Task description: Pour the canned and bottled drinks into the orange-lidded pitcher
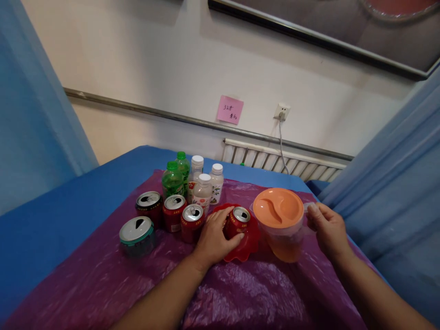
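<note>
At frame centre our left hand [216, 238] wraps the red can [238, 222] inside the red bowl [248, 245], steadying it, while our right hand [326, 229] pinches the pitcher's handle [307, 207].

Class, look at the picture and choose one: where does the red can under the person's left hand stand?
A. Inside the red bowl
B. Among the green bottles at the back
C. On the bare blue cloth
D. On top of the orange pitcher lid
A: the left hand grips a red can that stands inside the red bowl, beside the pitcher whose handle the right hand holds.
</note>
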